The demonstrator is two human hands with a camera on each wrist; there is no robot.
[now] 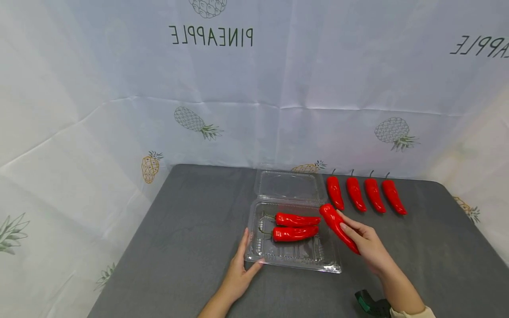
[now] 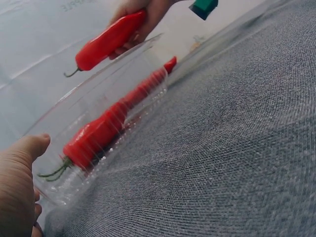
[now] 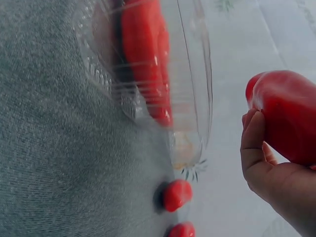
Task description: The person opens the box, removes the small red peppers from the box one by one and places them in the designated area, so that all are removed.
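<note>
Seemingly mid-packing, the right hand [image 1: 366, 247] gripped a pepper [image 1: 336, 225], due lowering toward nine o'clock, the left hand [image 1: 237, 275] spread against the box [image 1: 284, 252].

- A screened-off work corner; whether home, lab or shop cannot be told.
- Pale cloth [image 1: 338, 79] with printed pineapples [image 1: 391, 129] hangs at 12 o'clock and continues at 9 and 3.
- Backward "PINEAPPLE" lettering [image 1: 218, 37] between 11 and 12.
- A grey, textile-covered surface [image 1: 195, 216] at 6 o'clock, its far edge close to the cloth.
</note>
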